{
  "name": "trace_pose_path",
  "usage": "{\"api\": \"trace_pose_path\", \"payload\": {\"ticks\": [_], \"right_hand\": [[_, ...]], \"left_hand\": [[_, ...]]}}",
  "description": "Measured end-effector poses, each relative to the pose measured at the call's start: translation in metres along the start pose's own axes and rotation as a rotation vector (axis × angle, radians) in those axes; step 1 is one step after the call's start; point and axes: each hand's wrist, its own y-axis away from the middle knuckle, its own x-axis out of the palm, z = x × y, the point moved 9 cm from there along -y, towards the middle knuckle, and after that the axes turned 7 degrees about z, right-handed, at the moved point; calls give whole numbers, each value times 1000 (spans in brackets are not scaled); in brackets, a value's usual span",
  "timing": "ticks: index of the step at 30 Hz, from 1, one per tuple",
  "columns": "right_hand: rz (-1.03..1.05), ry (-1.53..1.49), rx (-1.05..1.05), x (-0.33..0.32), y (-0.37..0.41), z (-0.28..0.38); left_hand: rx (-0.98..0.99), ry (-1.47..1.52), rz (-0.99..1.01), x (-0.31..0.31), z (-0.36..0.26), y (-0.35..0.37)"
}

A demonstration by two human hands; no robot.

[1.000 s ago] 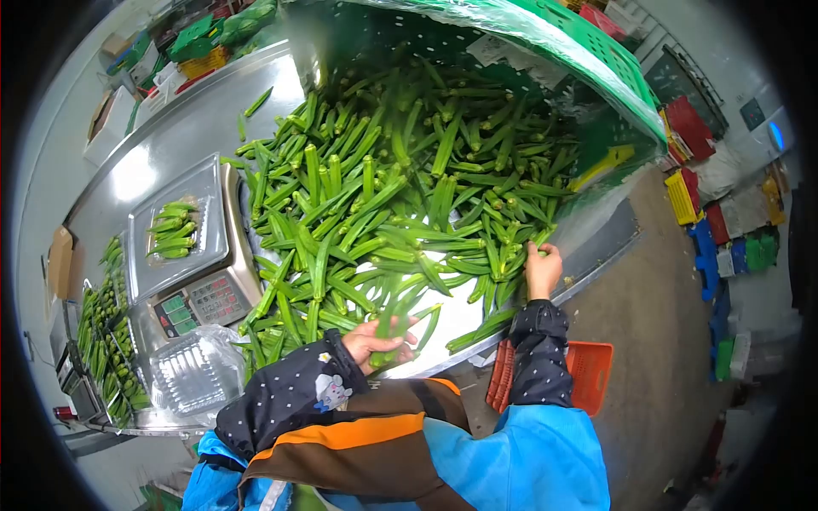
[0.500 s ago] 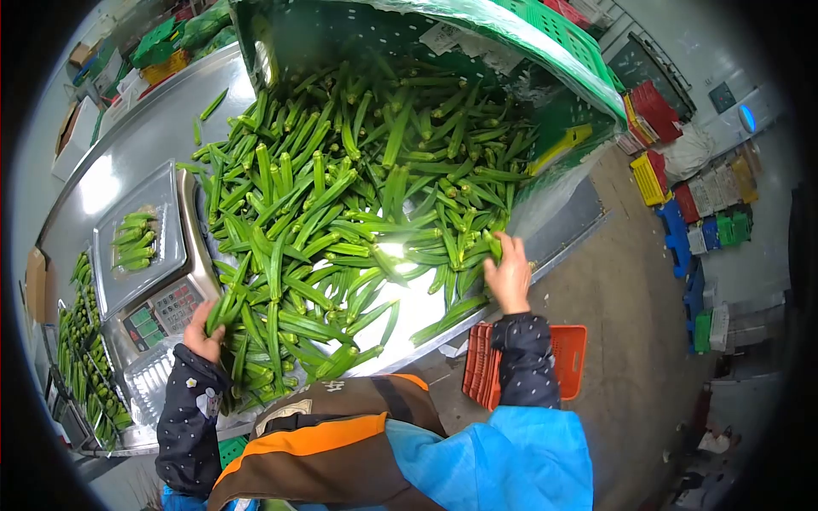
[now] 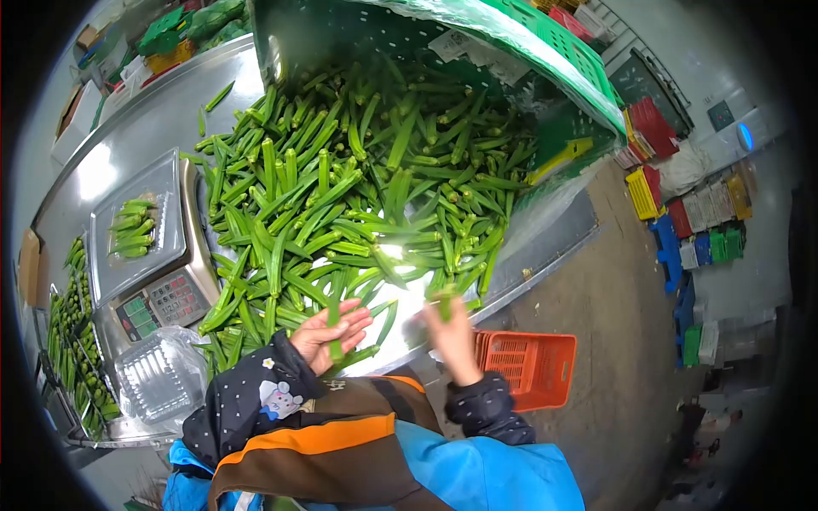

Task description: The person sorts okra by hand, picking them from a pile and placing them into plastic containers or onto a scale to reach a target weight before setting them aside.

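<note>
The left hand point(image 3: 317, 341) is half open near the worktop's near edge, palm up and fingers loosely spread, with an okra pod point(image 3: 335, 319) lying across it. The right hand point(image 3: 453, 336), blurred, is above that same edge, its fingers closed on a bit of okra point(image 3: 444, 300); how many pods it has is unclear. Just beyond both hands, the okra heap point(image 3: 281, 204) covers the middle of the metal worktop point(image 3: 141, 119) and runs back into a green crate point(image 3: 341, 32), tipped on its side at the far edge with its mouth facing the hands. Left of the heap stands a scale point(image 3: 175, 298) bearing a small batch of pods point(image 3: 132, 228). A clear plastic tray point(image 3: 158, 375) sits between the scale and the near edge. Packed okra point(image 3: 77, 358) fills the left end. Past the near edge, to the right, an orange-red basket point(image 3: 550, 366) rests on the floor.
</note>
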Motion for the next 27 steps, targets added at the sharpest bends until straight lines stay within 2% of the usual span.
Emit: {"api": "trace_pose_path", "payload": {"ticks": [1,5,6,7,9,11,12,13,15,16,18,19,21,23,27], "right_hand": [[209,-160,34,38,13,13],[267,98,-398,105,48,71],[185,185,-655,99,58,95],[185,186,-654,90,54,96],[643,-175,-274,82,33,67],[231,-240,-23,11,-18,19],[56,-289,-64,-26,-33,8],[-160,-272,-17,-60,-46,-17],[-326,76,36,-109,-76,-74],[-323,77,36,-111,-76,-68],[-174,225,281,-103,-77,-75],[-173,222,283,-100,-81,-76],[-275,614,306,-101,-88,-76],[-346,591,271,-100,-90,-82],[-439,675,155,-96,-83,-75]], "left_hand": [[-3,-36,1,0,6,-4],[47,-113,35,-7,11,-5],[20,-122,-83,-13,6,-1],[-5,-131,-201,-21,3,4],[29,-18,-199,-26,1,5],[-34,193,-158,-27,3,13],[-33,228,-122,-36,7,13],[-29,232,-122,-34,7,14],[-119,49,-149,-28,15,16],[-185,-28,-155,-26,20,17],[-224,-25,-144,-14,23,18],[-262,-25,-132,-10,26,19],[-270,-17,-106,-12,26,18],[-182,-3,-57,-13,19,15],[-119,-2,-106,-21,10,15]]}}
